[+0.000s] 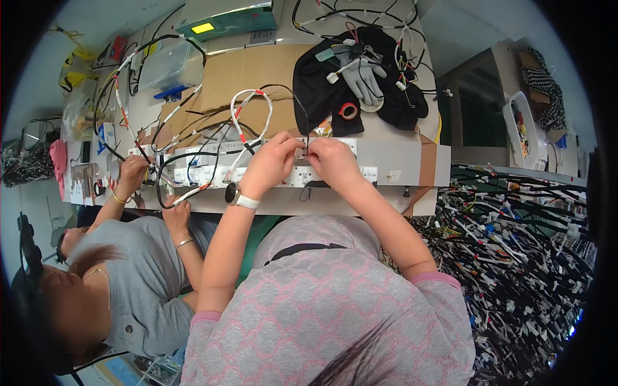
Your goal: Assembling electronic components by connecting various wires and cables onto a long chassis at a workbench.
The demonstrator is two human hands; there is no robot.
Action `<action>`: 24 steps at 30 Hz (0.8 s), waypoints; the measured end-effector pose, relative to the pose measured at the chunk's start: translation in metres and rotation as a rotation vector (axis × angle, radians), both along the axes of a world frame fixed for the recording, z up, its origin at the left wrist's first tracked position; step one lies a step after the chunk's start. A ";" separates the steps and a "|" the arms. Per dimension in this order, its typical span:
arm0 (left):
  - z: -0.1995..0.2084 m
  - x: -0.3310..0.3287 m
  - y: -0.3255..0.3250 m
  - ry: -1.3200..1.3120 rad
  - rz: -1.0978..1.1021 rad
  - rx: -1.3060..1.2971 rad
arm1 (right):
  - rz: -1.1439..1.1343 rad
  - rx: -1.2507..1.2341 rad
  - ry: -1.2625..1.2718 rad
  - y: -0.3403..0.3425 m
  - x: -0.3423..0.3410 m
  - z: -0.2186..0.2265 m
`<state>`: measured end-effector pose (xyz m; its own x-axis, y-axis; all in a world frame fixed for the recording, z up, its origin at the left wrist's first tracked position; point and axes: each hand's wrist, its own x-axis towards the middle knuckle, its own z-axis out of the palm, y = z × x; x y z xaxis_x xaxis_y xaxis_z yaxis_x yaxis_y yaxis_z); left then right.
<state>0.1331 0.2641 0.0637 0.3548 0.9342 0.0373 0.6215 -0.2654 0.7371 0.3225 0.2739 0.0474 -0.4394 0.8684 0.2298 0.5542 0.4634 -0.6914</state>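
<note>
Bench [380, 204]: pretty cluttered, so any wide swing of our arms might snag something.
Harness heap [515, 270]: right of the bench; a loose end dropped there would probably be a pain to find.
White cable loop [259, 92]: just beyond our left hand [279, 157], could hook our fingers.
Right hand [331, 161]: pinching, fingertips right beside the left's, seemingly both on the thin black wire [308, 133].
Thin black wire: leads away from our fingertips, near the white blocks [301, 175]; uneven tugging could make it slip.

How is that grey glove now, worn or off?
Off: the grey glove lies on the black cloth; the person's left hand and right hand are bare.
</note>
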 end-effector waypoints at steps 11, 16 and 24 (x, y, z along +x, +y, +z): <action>-0.002 0.005 -0.016 0.233 0.003 0.167 | 0.000 0.226 -0.065 -0.016 -0.009 -0.007; -0.010 0.018 -0.032 0.484 0.041 0.437 | -0.058 0.278 -0.193 -0.041 -0.015 -0.006; -0.010 0.009 -0.020 0.574 -0.064 0.383 | -0.147 0.282 -0.291 -0.065 -0.030 -0.003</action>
<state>0.1424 0.2444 0.0534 0.4710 0.8693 0.1500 0.8596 -0.4905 0.1432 0.2921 0.2090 0.0440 -0.3976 0.8475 0.3517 0.7813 0.5137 -0.3546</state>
